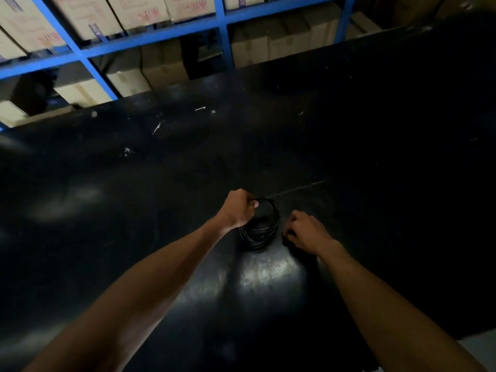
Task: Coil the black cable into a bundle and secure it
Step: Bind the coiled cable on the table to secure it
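- While gripped by the fisted left hand (239,209), black cable (261,226) coiled in loops at lower centre, over the dark desk (134,197).
- Right hand (306,232) just beside the coil, fingers curled on something small and dark; cannot tell what.

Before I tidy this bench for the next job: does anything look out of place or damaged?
Nothing looks damaged. The black cable is neatly coiled, held by the left hand. A few small pale scraps lie scattered on the far side of the dark bench top; what they are is too small to tell.
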`<action>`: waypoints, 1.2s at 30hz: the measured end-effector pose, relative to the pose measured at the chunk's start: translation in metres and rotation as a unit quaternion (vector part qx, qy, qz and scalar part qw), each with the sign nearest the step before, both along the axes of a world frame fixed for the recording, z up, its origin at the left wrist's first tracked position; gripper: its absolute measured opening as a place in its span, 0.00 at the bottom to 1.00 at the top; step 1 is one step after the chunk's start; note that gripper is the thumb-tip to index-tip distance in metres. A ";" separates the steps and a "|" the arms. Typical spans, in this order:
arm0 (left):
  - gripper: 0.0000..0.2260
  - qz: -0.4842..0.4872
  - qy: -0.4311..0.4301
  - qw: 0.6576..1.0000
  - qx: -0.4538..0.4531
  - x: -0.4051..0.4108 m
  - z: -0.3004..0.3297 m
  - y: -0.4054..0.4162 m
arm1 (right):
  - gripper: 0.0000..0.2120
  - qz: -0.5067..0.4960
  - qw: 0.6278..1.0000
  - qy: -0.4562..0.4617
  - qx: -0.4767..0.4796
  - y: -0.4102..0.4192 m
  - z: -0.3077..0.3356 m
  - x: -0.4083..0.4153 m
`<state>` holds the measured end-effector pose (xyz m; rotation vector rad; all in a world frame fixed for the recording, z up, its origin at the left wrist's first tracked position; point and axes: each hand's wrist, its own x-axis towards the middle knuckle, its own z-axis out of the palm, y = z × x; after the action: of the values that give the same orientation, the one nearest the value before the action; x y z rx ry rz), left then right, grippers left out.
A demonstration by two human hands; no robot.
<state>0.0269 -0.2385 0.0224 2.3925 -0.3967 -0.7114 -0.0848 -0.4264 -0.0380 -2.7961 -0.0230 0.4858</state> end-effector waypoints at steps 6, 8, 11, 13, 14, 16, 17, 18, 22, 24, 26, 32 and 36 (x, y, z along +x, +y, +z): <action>0.13 0.008 -0.015 1.000 0.000 -0.001 0.010 -0.002 | 0.18 0.045 0.999 -0.019 -0.005 -0.011 0.001 -0.002; 0.14 0.001 -0.022 1.000 0.004 -0.003 0.013 -0.003 | 0.20 0.083 0.995 0.007 -0.051 -0.005 -0.001 -0.005; 0.13 0.001 -0.007 1.000 0.007 -0.005 0.015 -0.003 | 0.14 0.060 0.996 -0.007 -0.064 0.002 -0.010 -0.007; 0.13 0.005 -0.002 1.000 0.004 -0.005 0.015 -0.004 | 0.11 -0.006 0.999 -0.030 0.014 0.001 -0.009 -0.005; 0.12 0.008 -0.005 1.000 0.001 -0.005 0.015 -0.004 | 0.09 -0.053 0.994 -0.039 0.082 0.000 -0.007 -0.004; 0.12 0.017 -0.020 1.000 -0.002 -0.004 0.016 -0.004 | 0.04 -0.162 0.958 -0.059 0.230 -0.004 0.003 0.001; 0.12 0.025 -0.026 0.999 -0.004 -0.003 0.016 -0.003 | 0.01 -0.210 0.927 -0.060 0.304 -0.005 0.009 0.003; 0.13 0.038 -0.030 0.999 -0.010 -0.002 0.016 -0.002 | 0.04 -0.249 0.892 -0.052 0.373 -0.006 0.017 0.006; 0.13 0.111 -0.055 0.992 -0.031 0.003 0.022 0.006 | 0.08 -0.331 0.737 -0.034 0.588 -0.009 0.044 0.011; 0.13 0.127 -0.068 0.989 -0.040 0.004 0.026 0.010 | 0.10 -0.349 0.675 -0.040 0.649 -0.011 0.057 0.012; 0.14 0.131 -0.075 0.987 -0.048 0.003 0.030 0.013 | 0.15 -0.363 0.668 -0.053 0.647 -0.007 0.067 0.013; 0.14 0.123 -0.074 0.986 -0.080 -0.001 0.040 0.011 | 0.04 -0.345 0.708 -0.067 0.613 0.012 0.087 0.017; 0.11 0.103 -0.088 0.983 -0.121 -0.004 0.048 0.005 | 0.12 -0.320 0.777 -0.078 0.537 0.028 0.105 0.016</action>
<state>0.0228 -0.2340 0.0705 2.2287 -0.2847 -0.3389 -0.0684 -0.3988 0.0672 -1.5431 0.4519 0.0066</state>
